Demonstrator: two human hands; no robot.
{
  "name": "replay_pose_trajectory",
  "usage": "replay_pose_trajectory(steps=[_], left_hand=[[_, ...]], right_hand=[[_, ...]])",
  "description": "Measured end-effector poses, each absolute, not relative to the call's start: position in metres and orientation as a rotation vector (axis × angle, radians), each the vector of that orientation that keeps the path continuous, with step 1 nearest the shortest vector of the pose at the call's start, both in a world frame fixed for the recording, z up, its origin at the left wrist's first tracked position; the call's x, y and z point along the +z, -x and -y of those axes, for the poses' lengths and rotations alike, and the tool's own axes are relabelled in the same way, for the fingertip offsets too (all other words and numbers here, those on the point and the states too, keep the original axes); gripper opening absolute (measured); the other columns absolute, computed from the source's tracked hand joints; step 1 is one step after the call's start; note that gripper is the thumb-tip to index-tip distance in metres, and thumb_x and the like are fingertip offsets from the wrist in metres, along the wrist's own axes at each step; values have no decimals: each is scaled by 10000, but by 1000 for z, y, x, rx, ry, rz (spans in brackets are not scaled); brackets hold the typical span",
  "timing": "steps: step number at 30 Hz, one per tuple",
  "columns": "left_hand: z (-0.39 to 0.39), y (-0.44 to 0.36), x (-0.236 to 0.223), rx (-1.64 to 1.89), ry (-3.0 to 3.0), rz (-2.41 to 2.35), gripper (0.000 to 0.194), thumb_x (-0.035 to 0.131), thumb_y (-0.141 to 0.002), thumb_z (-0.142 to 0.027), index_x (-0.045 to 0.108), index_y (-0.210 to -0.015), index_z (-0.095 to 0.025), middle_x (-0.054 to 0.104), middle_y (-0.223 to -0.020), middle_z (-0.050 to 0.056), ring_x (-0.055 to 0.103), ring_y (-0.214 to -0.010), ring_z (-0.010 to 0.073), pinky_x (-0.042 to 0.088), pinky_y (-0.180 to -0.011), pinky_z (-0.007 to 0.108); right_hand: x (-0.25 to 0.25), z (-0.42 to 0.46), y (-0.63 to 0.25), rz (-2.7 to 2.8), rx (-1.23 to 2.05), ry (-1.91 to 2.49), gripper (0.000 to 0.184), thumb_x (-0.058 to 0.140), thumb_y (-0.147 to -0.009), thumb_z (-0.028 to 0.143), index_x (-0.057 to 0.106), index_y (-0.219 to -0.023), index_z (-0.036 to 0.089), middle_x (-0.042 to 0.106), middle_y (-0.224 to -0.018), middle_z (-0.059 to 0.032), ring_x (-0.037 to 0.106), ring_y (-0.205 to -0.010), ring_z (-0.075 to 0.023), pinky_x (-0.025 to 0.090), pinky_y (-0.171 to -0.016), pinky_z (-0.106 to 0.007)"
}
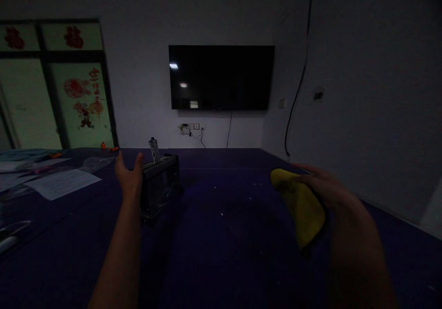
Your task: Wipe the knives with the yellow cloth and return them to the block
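Note:
My right hand (pixel 326 187) grips a yellow cloth (pixel 305 207) with a dark edge, which hangs down over the purple tabletop (pixel 228 249). On the left, my left hand (pixel 130 173) is raised with thumb and fingers apart, holding nothing that I can see. It is beside the near left end of a dark box-shaped appliance (pixel 160 187); whether it touches the box I cannot tell. A small pale bottle-like thing (pixel 154 150) with a darker top stands tilted on the box. Small white bits (pixel 221 214) are scattered on the tabletop between my hands.
Sheets of paper (pixel 64 183) and clear plastic (pixel 96 163) lie on the left of the table. Small orange things (pixel 103 146) sit at its far left edge. A television (pixel 221 78) hangs on the far wall, and a black cable (pixel 297 95) dangles down the right wall.

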State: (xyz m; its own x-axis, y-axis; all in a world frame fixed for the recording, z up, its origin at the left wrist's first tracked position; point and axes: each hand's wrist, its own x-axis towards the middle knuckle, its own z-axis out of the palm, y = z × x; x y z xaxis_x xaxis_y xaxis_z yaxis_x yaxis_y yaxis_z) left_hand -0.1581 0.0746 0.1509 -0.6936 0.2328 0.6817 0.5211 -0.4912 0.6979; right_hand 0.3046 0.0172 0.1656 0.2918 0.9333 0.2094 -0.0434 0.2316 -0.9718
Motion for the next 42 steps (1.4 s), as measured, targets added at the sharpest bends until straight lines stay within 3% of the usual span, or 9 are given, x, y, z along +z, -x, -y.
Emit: replay_pose_trajectory(steps=[6, 9, 14, 19, 23, 27, 33, 37, 42], left_hand=[[-57, 140, 176, -2383, 1079, 1331, 386, 578, -734, -453, 671, -909, -122, 681, -909, 68, 620, -902, 228, 457, -855, 369], [-41, 125, 187, -2339, 1282, 1373, 337, 582, -723, -453, 684, -731, -132, 673, -709, 30, 626, -719, 190, 479, -736, 308], [-23, 105, 199, -2025, 1812, 1620, 369, 584, -688, -508, 666, -614, -156, 645, -586, 8, 600, -629, 179, 449, -608, 254], [-34, 122, 192, -2036, 1715, 1721, 362, 592, -672, -508, 661, -610, -158, 646, -587, 17, 594, -608, 183, 432, -583, 252], [-46, 145, 179, -2139, 1516, 1757, 358, 610, -656, -500, 662, -655, -146, 652, -620, 33, 604, -622, 200, 444, -585, 271], [-56, 155, 173, -2259, 1284, 1703, 408, 618, -633, -519, 661, -748, -130, 654, -680, 56, 608, -625, 215, 482, -619, 321], [-84, 154, 189, -1785, 1301, 1908, 569, 621, -619, -522, 616, -977, -80, 652, -951, 147, 601, -928, 302, 441, -833, 412], [-105, 158, 198, -1612, 1415, 2033, 430, 603, -624, -508, 638, -743, -97, 657, -776, 144, 613, -872, 330, 443, -755, 394], [-114, 162, 198, -1388, 1596, 2123, 345, 593, -615, -462, 522, -431, -179, 561, -476, 92, 625, -684, 308, 405, -610, 331]], right_hand=[[203, -6, -225, 1129, 1098, 705, 487, 606, -647, 58, 611, -1106, 224, 714, -825, -30, 662, -676, -163, 522, -579, -241], [196, -13, -195, 1100, 1183, 609, 463, 598, -659, 79, 616, -1099, 221, 712, -829, -22, 654, -700, -139, 510, -628, -224], [146, -42, -159, 1097, 1562, 705, 430, 620, -644, 83, 631, -1055, 210, 712, -820, -26, 652, -738, -150, 489, -740, -273], [73, -55, -145, 1005, 1788, 854, 310, 731, -583, 147, 668, -886, 155, 703, -772, -34, 648, -725, -164, 458, -808, -311], [39, -50, -146, 972, 1810, 807, 340, 784, -559, 241, 664, -869, 174, 707, -841, -31, 648, -809, -179, 438, -854, -316], [22, -45, -144, 965, 1966, 687, 353, 747, -639, 386, 677, -885, 143, 711, -885, -80, 641, -912, -225, 418, -904, -337], [9, -45, -143, 1001, 2045, 681, 338, 724, -674, 417, 697, -819, 113, 721, -792, -83, 665, -834, -211, 443, -887, -323], [9, -43, -147, 1101, 1974, 734, 330, 743, -657, 395, 704, -818, 110, 720, -761, -79, 675, -758, -199, 473, -823, -318], [7, -42, -145, 1135, 1953, 770, 329, 781, -612, 359, 706, -759, 74, 709, -691, -104, 671, -650, -194, 492, -697, -289]])
